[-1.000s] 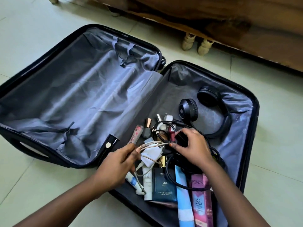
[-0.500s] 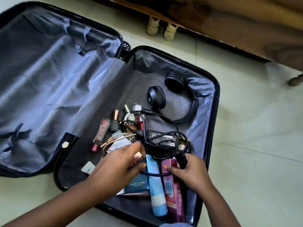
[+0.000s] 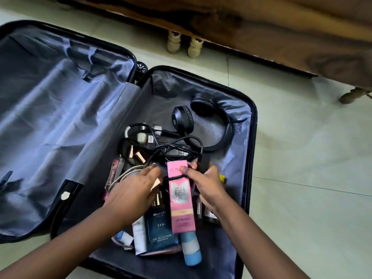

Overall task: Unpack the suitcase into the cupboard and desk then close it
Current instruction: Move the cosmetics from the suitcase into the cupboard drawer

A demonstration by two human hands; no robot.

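The black suitcase [image 3: 254,125] lies open on the floor, its left half bare grey lining. In the right half lie black headphones [image 3: 203,115], a black charger with tangled cables [image 3: 177,152], lipsticks, tubes, a dark blue cologne box [image 3: 161,230] and a blue-and-white tube [image 3: 191,250]. My right hand [image 3: 207,184] pinches the top of a pink BB cream box [image 3: 181,200] together with a black cable, lifting it above the other items. My left hand [image 3: 132,190] rests fingers-down on the pile beside the box, over white cables; whether it grips anything is hidden.
A wooden piece of furniture [image 3: 261,27] with turned feet [image 3: 183,44] stands just beyond the suitcase. Pale tiled floor [image 3: 312,178] stretches to the right of the case.
My right hand has picked up the pink box and raised it upright. The black cables shifted toward the headphones. My left hand moved slightly right over the pile.
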